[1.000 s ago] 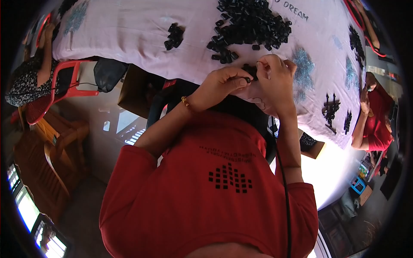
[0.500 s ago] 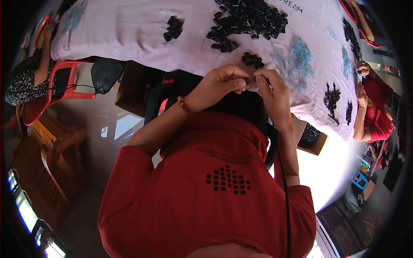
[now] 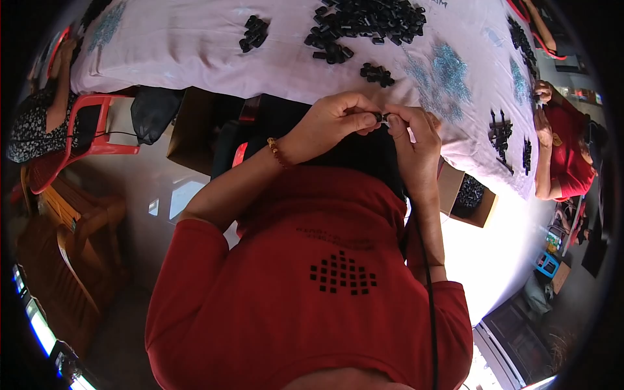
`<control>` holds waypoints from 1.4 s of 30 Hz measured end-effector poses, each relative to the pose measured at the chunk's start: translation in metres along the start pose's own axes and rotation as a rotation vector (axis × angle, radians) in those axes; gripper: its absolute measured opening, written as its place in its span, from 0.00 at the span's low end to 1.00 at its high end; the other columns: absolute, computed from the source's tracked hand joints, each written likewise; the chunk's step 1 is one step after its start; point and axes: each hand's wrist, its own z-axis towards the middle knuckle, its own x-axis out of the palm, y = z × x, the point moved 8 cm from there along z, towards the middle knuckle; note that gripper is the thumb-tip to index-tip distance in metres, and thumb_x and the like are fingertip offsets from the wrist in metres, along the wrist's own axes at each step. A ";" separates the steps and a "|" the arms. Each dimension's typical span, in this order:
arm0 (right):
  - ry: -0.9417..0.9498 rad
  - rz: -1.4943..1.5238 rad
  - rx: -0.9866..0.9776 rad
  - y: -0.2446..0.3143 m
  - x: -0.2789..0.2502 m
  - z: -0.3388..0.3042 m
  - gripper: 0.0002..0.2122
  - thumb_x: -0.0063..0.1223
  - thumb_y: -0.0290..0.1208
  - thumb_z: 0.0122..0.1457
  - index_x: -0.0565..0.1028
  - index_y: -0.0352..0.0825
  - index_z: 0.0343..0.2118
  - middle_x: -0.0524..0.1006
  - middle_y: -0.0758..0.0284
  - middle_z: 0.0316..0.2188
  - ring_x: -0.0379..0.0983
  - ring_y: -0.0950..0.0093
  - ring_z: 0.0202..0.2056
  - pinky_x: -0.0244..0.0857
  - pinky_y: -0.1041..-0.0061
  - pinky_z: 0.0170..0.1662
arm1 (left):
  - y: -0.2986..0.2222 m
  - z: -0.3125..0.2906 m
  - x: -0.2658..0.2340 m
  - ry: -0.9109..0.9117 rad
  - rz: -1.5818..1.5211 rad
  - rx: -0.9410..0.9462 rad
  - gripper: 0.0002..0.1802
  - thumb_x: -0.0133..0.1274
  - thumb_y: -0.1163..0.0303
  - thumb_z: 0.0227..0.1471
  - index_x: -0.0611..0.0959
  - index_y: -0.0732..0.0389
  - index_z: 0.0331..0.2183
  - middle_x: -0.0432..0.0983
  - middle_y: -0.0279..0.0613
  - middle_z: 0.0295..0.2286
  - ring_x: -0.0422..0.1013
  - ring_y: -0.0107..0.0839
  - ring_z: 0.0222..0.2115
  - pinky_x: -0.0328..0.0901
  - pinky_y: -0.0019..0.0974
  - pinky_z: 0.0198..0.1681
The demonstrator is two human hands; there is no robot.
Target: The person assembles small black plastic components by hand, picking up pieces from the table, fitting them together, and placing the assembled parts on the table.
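Note:
My left hand (image 3: 341, 123) pinches a small black part (image 3: 379, 117) between thumb and fingertips, just past the table's near edge. Facing it, my right hand (image 3: 416, 130) is closed with its fingertips at the part's other end, on a small piece too tiny to make out. The two hands almost meet. Just beyond them on the pale pink cloth (image 3: 188, 49) lies a small cluster of black parts (image 3: 377, 75). Farther off is a large heap of similar black pieces (image 3: 367, 23), and a smaller group (image 3: 253, 34) sits to its left. Tiny shiny bluish bits (image 3: 448, 71) are spread at the right.
Longer black pieces (image 3: 500, 133) lie near the table's right edge. A cardboard box of black parts (image 3: 469, 195) stands below on the right; another box (image 3: 190, 136) is at the left. A person in red (image 3: 572, 149) works at the right, another sits by a red chair (image 3: 97, 123).
My fingertips have come closer together at the black part, with my right hand turned slightly. The view has shifted a little, so the table's contents appear higher and further left.

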 end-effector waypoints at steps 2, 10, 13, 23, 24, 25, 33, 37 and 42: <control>-0.019 -0.004 -0.015 0.003 -0.002 -0.001 0.06 0.61 0.26 0.61 0.81 0.37 0.41 0.81 0.68 0.32 0.75 0.72 0.34 0.56 0.71 0.51 | -0.001 0.000 0.001 -0.004 0.004 0.006 0.13 0.55 0.69 0.65 0.80 0.67 0.46 0.81 0.38 0.37 0.76 0.23 0.38 0.71 0.28 0.46; -0.006 0.011 0.037 0.000 0.001 -0.003 0.06 0.61 0.26 0.61 0.81 0.37 0.40 0.80 0.68 0.31 0.75 0.72 0.34 0.57 0.72 0.50 | -0.002 -0.001 0.002 0.004 0.016 0.028 0.13 0.55 0.69 0.65 0.80 0.68 0.46 0.81 0.38 0.37 0.76 0.22 0.37 0.71 0.28 0.45; -0.012 0.031 0.042 -0.001 0.002 -0.003 0.06 0.61 0.26 0.60 0.80 0.37 0.40 0.80 0.68 0.31 0.75 0.72 0.34 0.58 0.72 0.49 | -0.002 -0.001 0.002 0.001 0.009 0.031 0.12 0.56 0.69 0.64 0.81 0.68 0.45 0.82 0.38 0.37 0.76 0.22 0.37 0.72 0.28 0.45; -0.018 0.006 0.038 -0.004 0.005 -0.006 0.05 0.61 0.24 0.60 0.80 0.36 0.40 0.79 0.67 0.30 0.74 0.70 0.34 0.59 0.70 0.50 | 0.004 -0.002 0.005 -0.088 -0.041 -0.004 0.11 0.57 0.70 0.63 0.82 0.68 0.44 0.82 0.38 0.35 0.76 0.22 0.35 0.72 0.27 0.43; -0.013 0.041 0.068 -0.008 0.006 -0.007 0.05 0.61 0.24 0.60 0.80 0.36 0.39 0.79 0.67 0.30 0.74 0.70 0.33 0.60 0.70 0.49 | 0.004 -0.003 0.005 -0.096 -0.037 -0.011 0.11 0.57 0.70 0.63 0.82 0.68 0.43 0.82 0.38 0.35 0.76 0.22 0.35 0.72 0.27 0.42; -0.008 0.074 0.099 -0.011 0.006 -0.008 0.05 0.60 0.23 0.60 0.80 0.36 0.39 0.78 0.67 0.29 0.74 0.70 0.33 0.61 0.70 0.48 | 0.004 -0.003 0.005 -0.104 -0.035 -0.018 0.11 0.58 0.70 0.63 0.82 0.68 0.43 0.82 0.38 0.35 0.76 0.22 0.35 0.72 0.27 0.42; -0.004 0.343 0.252 -0.014 0.006 -0.013 0.06 0.59 0.21 0.62 0.80 0.32 0.41 0.76 0.68 0.28 0.72 0.80 0.27 0.66 0.78 0.32 | 0.002 -0.005 0.010 -0.061 -0.149 0.012 0.13 0.60 0.67 0.62 0.82 0.68 0.42 0.82 0.39 0.34 0.77 0.23 0.34 0.73 0.28 0.41; 0.026 0.405 0.295 -0.014 0.007 -0.014 0.05 0.58 0.21 0.63 0.80 0.31 0.42 0.76 0.69 0.29 0.71 0.81 0.27 0.67 0.79 0.32 | 0.003 -0.005 0.011 -0.047 -0.184 -0.015 0.13 0.60 0.67 0.62 0.83 0.68 0.41 0.82 0.39 0.34 0.77 0.23 0.34 0.73 0.28 0.41; 0.030 0.304 0.269 -0.016 0.009 -0.011 0.05 0.58 0.22 0.64 0.79 0.31 0.42 0.77 0.68 0.30 0.72 0.80 0.28 0.68 0.78 0.34 | 0.004 -0.004 0.011 -0.061 -0.161 0.009 0.12 0.59 0.69 0.62 0.83 0.68 0.42 0.82 0.40 0.35 0.78 0.24 0.35 0.74 0.28 0.43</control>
